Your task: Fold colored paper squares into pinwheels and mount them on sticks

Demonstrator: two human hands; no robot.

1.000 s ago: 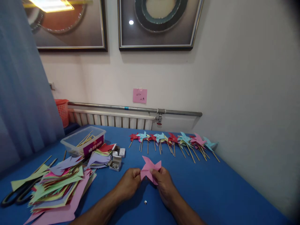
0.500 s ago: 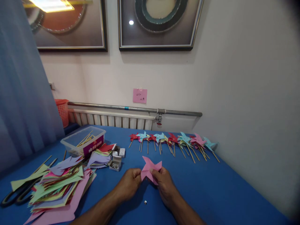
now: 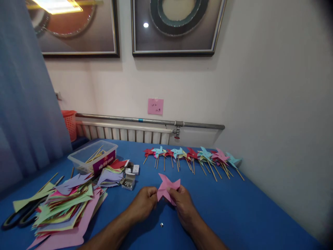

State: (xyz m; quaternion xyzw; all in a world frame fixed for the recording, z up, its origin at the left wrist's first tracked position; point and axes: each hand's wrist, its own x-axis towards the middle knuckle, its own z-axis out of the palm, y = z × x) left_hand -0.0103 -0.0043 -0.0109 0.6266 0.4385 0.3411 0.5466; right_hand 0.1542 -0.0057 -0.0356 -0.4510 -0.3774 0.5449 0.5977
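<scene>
In front of me, above the blue table, is a pink paper pinwheel (image 3: 166, 185) with folded blades. My right hand (image 3: 183, 205) grips it from the right, the thumb pressed near its middle and the other fingers behind. My left hand (image 3: 144, 203) is closed at the left blade, its fingertips against the paper's edge; what lies behind them is hidden. On the table below the hands lies a small shiny metal pin (image 3: 161, 225). No stick shows on this pinwheel.
Finished pinwheels on sticks (image 3: 192, 154) lie in a row at the back. To the left are a paper stack (image 3: 65, 208), black-handled scissors (image 3: 23, 217), a smaller paper pile (image 3: 110, 176), a plastic box (image 3: 75, 161) with sticks and a small carton of pins (image 3: 128, 182).
Almost nothing differs. Both hands keep their hold at the pink pinwheel, and the metal pin stays on the table.
</scene>
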